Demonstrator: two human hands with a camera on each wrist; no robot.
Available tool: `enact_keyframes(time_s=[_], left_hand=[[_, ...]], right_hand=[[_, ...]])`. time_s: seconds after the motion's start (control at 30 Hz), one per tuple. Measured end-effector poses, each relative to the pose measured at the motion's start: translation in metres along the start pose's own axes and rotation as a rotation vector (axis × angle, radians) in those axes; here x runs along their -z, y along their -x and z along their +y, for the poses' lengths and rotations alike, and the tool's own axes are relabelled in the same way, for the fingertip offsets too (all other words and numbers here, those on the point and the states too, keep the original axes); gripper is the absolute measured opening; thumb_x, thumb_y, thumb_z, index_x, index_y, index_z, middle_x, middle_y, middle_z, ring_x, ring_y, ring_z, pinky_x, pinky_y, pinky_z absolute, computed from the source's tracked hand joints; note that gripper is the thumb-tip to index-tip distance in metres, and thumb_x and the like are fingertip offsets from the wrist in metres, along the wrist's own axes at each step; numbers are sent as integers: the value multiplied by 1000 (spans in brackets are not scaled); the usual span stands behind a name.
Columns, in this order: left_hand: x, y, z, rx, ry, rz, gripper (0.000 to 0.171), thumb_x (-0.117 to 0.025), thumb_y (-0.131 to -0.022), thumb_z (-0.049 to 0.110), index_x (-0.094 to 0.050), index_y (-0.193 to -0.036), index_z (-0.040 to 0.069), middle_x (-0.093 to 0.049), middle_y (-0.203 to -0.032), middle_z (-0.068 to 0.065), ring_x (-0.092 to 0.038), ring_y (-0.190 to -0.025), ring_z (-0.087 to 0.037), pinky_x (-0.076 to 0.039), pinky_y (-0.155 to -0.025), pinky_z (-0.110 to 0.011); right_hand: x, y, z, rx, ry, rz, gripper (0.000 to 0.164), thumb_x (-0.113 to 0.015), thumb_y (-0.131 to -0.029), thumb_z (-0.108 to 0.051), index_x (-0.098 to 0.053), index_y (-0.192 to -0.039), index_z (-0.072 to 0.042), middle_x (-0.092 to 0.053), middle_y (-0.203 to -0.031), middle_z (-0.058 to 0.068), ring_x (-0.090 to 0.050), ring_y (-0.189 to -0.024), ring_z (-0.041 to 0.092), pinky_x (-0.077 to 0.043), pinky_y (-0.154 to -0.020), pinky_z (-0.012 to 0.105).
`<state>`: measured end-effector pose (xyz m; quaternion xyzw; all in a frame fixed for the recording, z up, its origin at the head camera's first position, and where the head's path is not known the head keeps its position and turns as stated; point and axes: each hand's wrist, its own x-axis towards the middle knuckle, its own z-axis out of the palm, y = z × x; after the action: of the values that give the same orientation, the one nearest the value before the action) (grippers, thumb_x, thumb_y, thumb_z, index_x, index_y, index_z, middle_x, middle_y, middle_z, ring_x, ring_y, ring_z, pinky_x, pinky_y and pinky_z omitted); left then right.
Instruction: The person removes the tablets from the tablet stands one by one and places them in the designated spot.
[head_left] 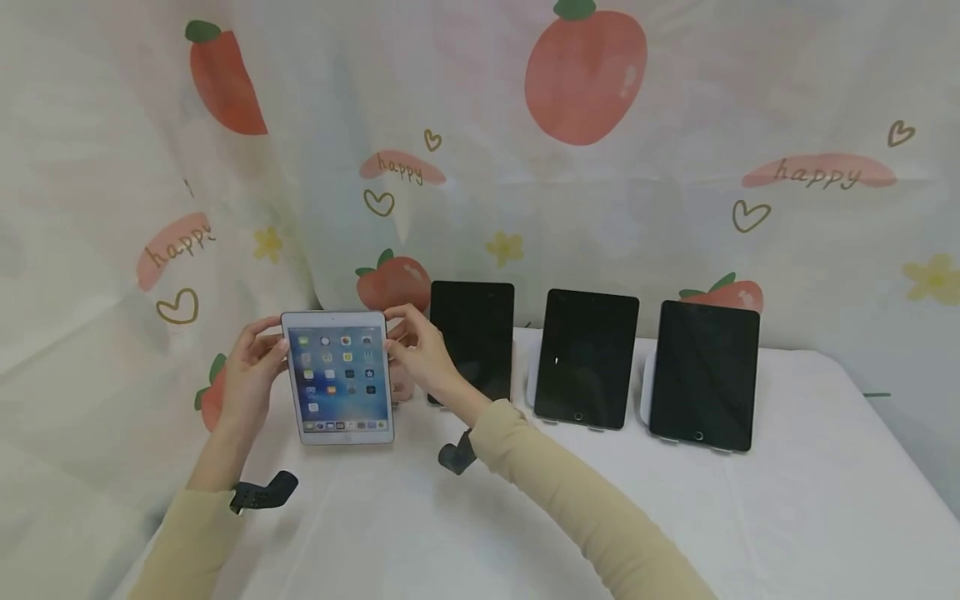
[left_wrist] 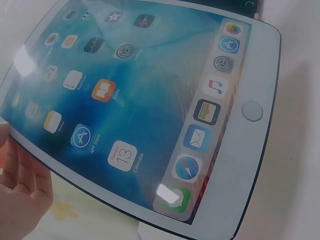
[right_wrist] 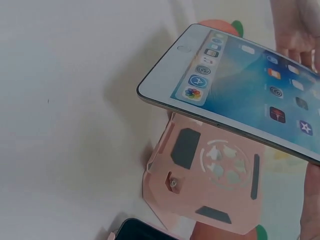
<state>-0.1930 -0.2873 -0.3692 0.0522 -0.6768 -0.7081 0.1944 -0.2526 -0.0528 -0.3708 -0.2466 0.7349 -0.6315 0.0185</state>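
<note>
A white tablet (head_left: 345,387) with a lit home screen is held upright between my two hands at the left of the table. My left hand (head_left: 255,362) grips its left edge near the upper corner, thumb on the front side. The right hand (head_left: 425,354) pinches the opposite edge, near its top. In the right wrist view, a pink stand (right_wrist: 235,200) with a fan-shaped cutout and dark pads shows beside the tablet, a gap visible between its plate and the tablet's lower part. Most of that stand is hidden behind the tablet in the head view.
Three dark-screened tablets stand in a row to the right: one (head_left: 474,333) just behind my right wrist, a middle one (head_left: 585,358) and a far right one (head_left: 705,375), on stands. A white cloth covers the table (head_left: 540,517). A fruit-patterned curtain (head_left: 480,83) hangs behind.
</note>
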Motion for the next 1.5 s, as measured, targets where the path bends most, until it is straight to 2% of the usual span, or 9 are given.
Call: enact_keyframes(time_s=[0.1,0.27,0.37,0.47,0.63,0.87,1.1,1.27,1.5], left_hand=[[0,4,1,22,-8,-13,32,-57,-95,8,-59,-124,22,-58,-92,9,-55,-88,-6,-50,-75,-13],[2,10,3,75,33,-47,31,-59,-94,10,-59,-121,24,-59,-90,10,-57,-84,-4,-49,-75,-16],[3,13,5,100,37,-64,29,-61,-93,11,-59,-119,25,-59,-88,11,-56,-83,-4,-48,-76,-17],[5,17,5,113,-10,-66,30,-61,-93,12,-58,-120,25,-58,-88,11,-55,-84,-4,-48,-76,-16],[9,22,6,139,-95,-58,32,-59,-95,12,-57,-123,25,-57,-89,12,-52,-88,-5,-48,-76,-15],[13,25,7,206,-192,-85,29,-57,-96,17,-55,-122,32,-56,-92,15,-53,-88,-2,-47,-78,-15],[19,27,2,246,-274,-150,31,-54,-98,21,-51,-127,33,-53,-100,17,-54,-91,-2,-46,-80,-17],[23,27,-5,273,-290,-178,29,-53,-99,22,-51,-126,33,-55,-96,19,-55,-90,-1,-47,-80,-18],[27,27,-11,338,-331,-206,32,-51,-99,26,-47,-131,30,-60,-90,22,-56,-90,-1,-47,-81,-17]], right_hand=[[1,5,-1,-13,12,7,31,-58,-93,-3,-54,-122,-15,-60,-95,14,-59,-78,18,-58,-75,36],[1,13,-3,-30,-18,10,32,-59,-92,-3,-56,-121,-15,-59,-94,16,-56,-75,15,-59,-77,42],[0,18,-4,-49,-41,8,32,-60,-92,-3,-57,-122,-15,-60,-95,18,-55,-74,14,-59,-74,38],[-2,22,-1,-71,-57,7,33,-60,-92,-4,-56,-123,-15,-60,-96,20,-55,-74,14,-59,-70,33],[-6,29,-6,-99,-106,3,35,-60,-91,1,-55,-124,-9,-60,-97,25,-56,-73,12,-60,-73,43],[-7,46,-24,-140,-147,36,33,-59,-89,4,-56,-121,-4,-60,-94,28,-63,-82,38,-60,-71,35],[-13,47,-13,-215,-190,50,32,-59,-88,7,-56,-119,-2,-61,-92,29,-64,-72,23,-58,-74,47],[-19,44,9,-248,-194,49,33,-61,-89,4,-57,-120,-7,-63,-91,26,-66,-71,22,-59,-71,42],[-24,47,19,-266,-209,59,32,-62,-87,2,-59,-117,-9,-64,-83,16,-65,-64,13,-60,-66,36]])
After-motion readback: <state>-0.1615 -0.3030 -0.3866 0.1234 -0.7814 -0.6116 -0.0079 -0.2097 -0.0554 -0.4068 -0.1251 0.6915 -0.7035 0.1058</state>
